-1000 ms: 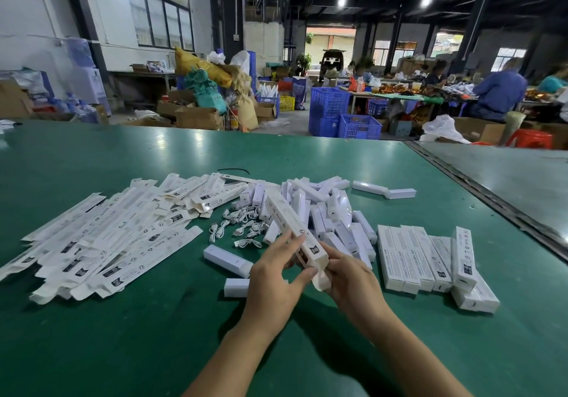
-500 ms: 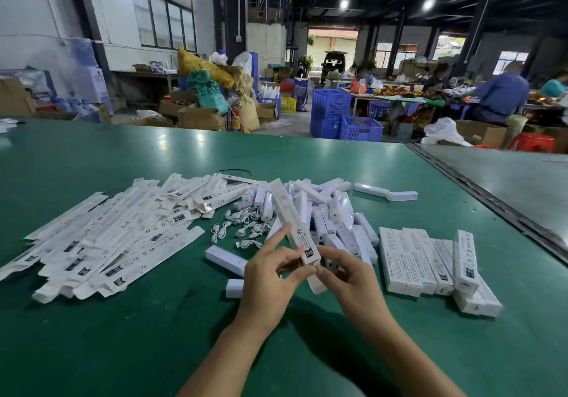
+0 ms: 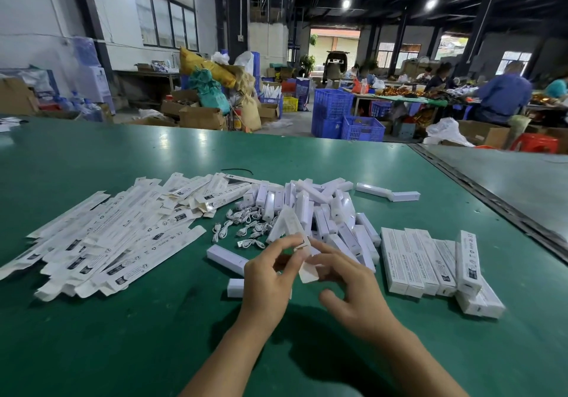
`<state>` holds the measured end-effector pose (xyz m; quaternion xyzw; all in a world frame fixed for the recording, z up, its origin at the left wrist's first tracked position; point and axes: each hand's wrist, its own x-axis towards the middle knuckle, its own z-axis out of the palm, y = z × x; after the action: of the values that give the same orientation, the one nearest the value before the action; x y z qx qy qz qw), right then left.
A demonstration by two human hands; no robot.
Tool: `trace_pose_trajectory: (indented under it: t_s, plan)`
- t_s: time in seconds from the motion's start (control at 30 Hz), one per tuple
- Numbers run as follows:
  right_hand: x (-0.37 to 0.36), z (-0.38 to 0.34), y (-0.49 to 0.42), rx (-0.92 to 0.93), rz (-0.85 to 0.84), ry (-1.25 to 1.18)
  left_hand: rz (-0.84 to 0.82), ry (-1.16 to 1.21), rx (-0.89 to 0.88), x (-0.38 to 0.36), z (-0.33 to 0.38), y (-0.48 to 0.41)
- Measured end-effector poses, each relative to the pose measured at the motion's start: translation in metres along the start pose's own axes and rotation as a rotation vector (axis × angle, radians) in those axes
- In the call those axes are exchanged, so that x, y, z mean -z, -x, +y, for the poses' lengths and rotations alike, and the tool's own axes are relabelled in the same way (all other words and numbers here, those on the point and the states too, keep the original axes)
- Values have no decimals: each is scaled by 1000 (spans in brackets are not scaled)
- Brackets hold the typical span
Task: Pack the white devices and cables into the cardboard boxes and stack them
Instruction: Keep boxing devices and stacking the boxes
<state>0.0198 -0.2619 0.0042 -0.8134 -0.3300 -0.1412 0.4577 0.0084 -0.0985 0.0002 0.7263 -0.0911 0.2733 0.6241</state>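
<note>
A long white cardboard box (image 3: 289, 223) is held up over the green table (image 3: 123, 335), its far end tipped away from me. My left hand (image 3: 267, 277) pinches its near end. My right hand (image 3: 353, 289) holds the box's open flap (image 3: 307, 272) between its fingertips. Behind the box lies a heap of white devices (image 3: 325, 209). Several coiled white cables (image 3: 242, 227) lie left of the heap. One loose device (image 3: 226, 257) and a short white piece (image 3: 235, 287) lie by my left hand.
Flat unfolded boxes (image 3: 107, 237) spread over the table's left. Packed boxes (image 3: 421, 261) lie in a row at the right, with more stacked beside them (image 3: 470, 270). Two devices (image 3: 387, 192) lie apart at the back. A metal seam (image 3: 491, 206) runs along the table's right side.
The box has tilted more steeply away from me. My hands have slid to its near end, and the end flap now hangs open between my fingers.
</note>
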Motion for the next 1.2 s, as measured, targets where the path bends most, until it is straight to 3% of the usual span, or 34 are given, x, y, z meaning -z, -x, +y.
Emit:
trace_pose_trajectory:
  t_s: [0.17,0.43,0.63,0.83,1.2]
  plan:
    - [1,4,-4,107,39,113,-72,22,27,1,-7,0]
    - [5,4,-5,161,72,133,-56,84,62,-1,-9,0]
    - [2,6,-4,95,184,168,-94,89,69,-2,-7,3]
    - [1,7,-6,194,267,196,-119,52,58,-1,-8,3]
    - [3,6,-6,221,262,240,-82,2,7,-3,-8,3]
